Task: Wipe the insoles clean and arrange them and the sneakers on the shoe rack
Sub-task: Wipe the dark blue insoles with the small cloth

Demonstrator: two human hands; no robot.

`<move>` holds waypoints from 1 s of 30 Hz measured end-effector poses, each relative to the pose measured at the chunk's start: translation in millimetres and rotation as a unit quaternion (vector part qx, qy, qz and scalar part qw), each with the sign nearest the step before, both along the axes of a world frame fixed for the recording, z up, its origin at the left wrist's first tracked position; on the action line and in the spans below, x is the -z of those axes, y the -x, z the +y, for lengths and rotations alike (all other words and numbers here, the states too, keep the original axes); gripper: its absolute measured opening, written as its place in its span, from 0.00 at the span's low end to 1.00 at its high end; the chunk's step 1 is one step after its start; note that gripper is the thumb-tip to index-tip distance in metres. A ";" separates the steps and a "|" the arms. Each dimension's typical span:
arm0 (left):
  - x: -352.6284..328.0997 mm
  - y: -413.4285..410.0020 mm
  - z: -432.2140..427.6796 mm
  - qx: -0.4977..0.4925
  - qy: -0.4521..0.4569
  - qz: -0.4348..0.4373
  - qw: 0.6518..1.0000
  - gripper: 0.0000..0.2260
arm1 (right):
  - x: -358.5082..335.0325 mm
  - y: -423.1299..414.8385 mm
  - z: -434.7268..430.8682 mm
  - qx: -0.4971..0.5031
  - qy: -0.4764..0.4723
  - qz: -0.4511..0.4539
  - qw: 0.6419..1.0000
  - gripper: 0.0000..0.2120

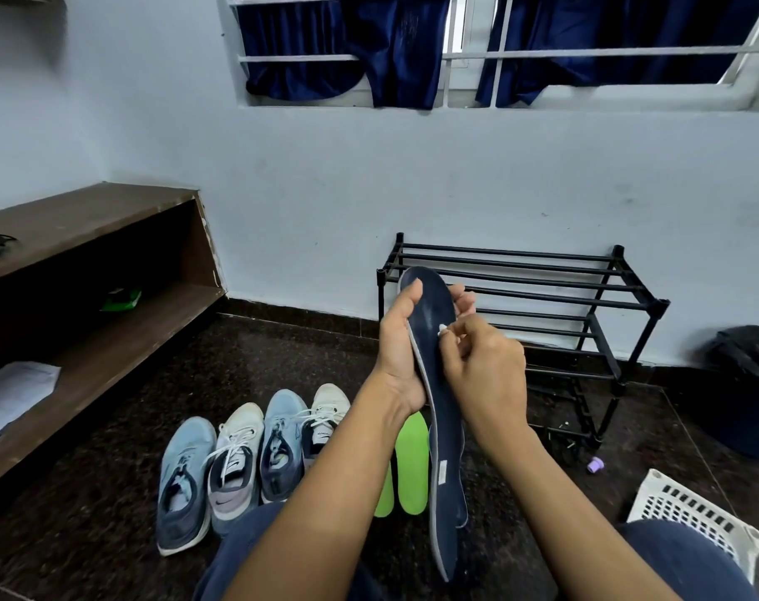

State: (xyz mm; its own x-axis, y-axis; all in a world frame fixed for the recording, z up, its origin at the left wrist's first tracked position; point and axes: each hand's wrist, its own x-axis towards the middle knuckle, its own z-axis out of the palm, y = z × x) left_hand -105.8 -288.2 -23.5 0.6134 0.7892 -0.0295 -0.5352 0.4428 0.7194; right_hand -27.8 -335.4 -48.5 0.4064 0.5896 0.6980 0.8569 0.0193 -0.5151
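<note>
Left hand (397, 353) wraps the navy insole (447, 448) near its upper end, thumb in front and fingers curled behind. Right hand (484, 375) pinches a small white scrap (442, 328) against the insole's face. The insole is held in mid-air, nearly upright, with its top end before the shoe rack (542, 275).

Sneakers (243, 461) left of insoles (408, 461); shoe rack (542, 305) behind, against wall (412, 188).
</note>
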 end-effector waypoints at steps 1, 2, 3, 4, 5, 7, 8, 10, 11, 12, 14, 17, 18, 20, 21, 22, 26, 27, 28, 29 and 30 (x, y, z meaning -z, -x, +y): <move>1.4 -1.1 -2.1 0.005 -0.008 0.010 1.000 0.18 | -1.7 -1.8 1.3 -0.002 -0.010 -0.011 1.000 0.04; 3.3 -2.7 -4.0 0.016 -0.015 0.021 1.000 0.18 | -4.3 -4.4 3.0 -0.006 -0.026 -0.022 0.999 0.04; 3.7 -4.2 -6.1 0.035 -0.017 0.029 0.999 0.20 | -7.9 -7.2 5.0 -0.009 -0.046 -0.031 0.998 0.04; 2.7 -4.9 -8.8 0.053 -0.017 0.033 0.998 0.22 | -12.0 -9.6 6.6 -0.010 -0.066 -0.037 0.997 0.04; 2.1 -5.1 -11.0 0.067 -0.017 0.034 0.997 0.24 | -15.9 -11.3 7.1 -0.010 -0.082 -0.037 0.996 0.04; 3.7 -5.7 -10.3 0.070 -0.013 0.029 0.997 0.23 | -20.1 -11.6 3.4 -0.018 -0.089 -0.011 0.996 0.03; 3.2 -5.0 -8.8 0.057 -0.008 0.021 0.998 0.21 | -19.2 -10.5 0.5 -0.022 -0.081 0.008 0.996 0.03; 0.4 -3.7 -4.0 0.011 0.000 -0.007 1.000 0.19 | -13.8 -7.3 -4.7 -0.020 -0.015 0.043 0.999 0.05; -0.1 -3.6 -1.2 -0.009 -0.003 -0.021 1.000 0.19 | -10.5 -6.8 -6.1 -0.016 0.035 0.059 0.998 0.06; 0.1 -2.7 1.6 -0.022 -0.005 -0.033 0.999 0.19 | -7.4 -6.7 -6.4 -0.015 0.073 0.069 0.995 0.07; 0.6 -3.4 2.6 -0.023 -0.008 -0.034 0.999 0.19 | -5.7 -7.5 -6.9 -0.019 0.082 0.076 0.994 0.07; 3.9 -6.6 -4.2 0.017 -0.026 0.019 0.999 0.20 | -11.4 -9.4 -5.0 -0.028 -0.009 0.065 0.997 0.03; 4.3 -7.3 -7.3 0.039 -0.027 0.035 0.998 0.21 | -14.9 -10.0 -3.7 -0.027 -0.037 0.054 0.997 0.02; 3.9 -6.6 -10.7 0.073 -0.027 0.052 0.996 0.24 | -20.6 -11.7 -0.7 -0.026 -0.067 0.040 0.997 0.02; 1.9 -4.9 -11.3 0.077 -0.025 0.049 0.996 0.24 | -22.0 -12.0 0.0 -0.033 -0.073 0.045 0.996 0.03; 0.3 -3.1 -9.0 0.070 -0.020 0.037 0.997 0.23 | -22.7 -11.5 -0.8 -0.049 -0.069 0.062 0.994 0.03; -1.7 4.8 6.3 0.021 0.000 -0.051 0.998 0.22 | -21.6 0.3 -11.2 -0.138 0.048 0.186 0.972 0.08; -1.3 7.3 10.3 0.016 -0.002 -0.068 0.998 0.22 | -20.4 4.1 -13.8 -0.151 0.073 0.187 0.968 0.09; -1.1 10.3 13.3 0.012 -0.007 -0.077 0.997 0.23 | -19.4 7.6 -15.9 -0.158 0.093 0.180 0.966 0.09; -1.8 13.0 15.6 0.009 -0.011 -0.081 0.997 0.23 | -18.6 11.1 -17.1 -0.163 0.107 0.170 0.966 0.08; -2.0 15.3 17.8 0.005 -0.016 -0.085 0.996 0.24 | -18.2 14.1 -17.9 -0.166 0.113 0.163 0.966 0.08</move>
State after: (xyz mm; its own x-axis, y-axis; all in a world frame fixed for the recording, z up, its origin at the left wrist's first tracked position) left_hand -121.0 -270.4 -21.6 0.6156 0.7817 0.1003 -0.6456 0.4273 0.6329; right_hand -41.9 -353.4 -30.3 0.3456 0.8477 0.4024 0.6136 0.1203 -0.7804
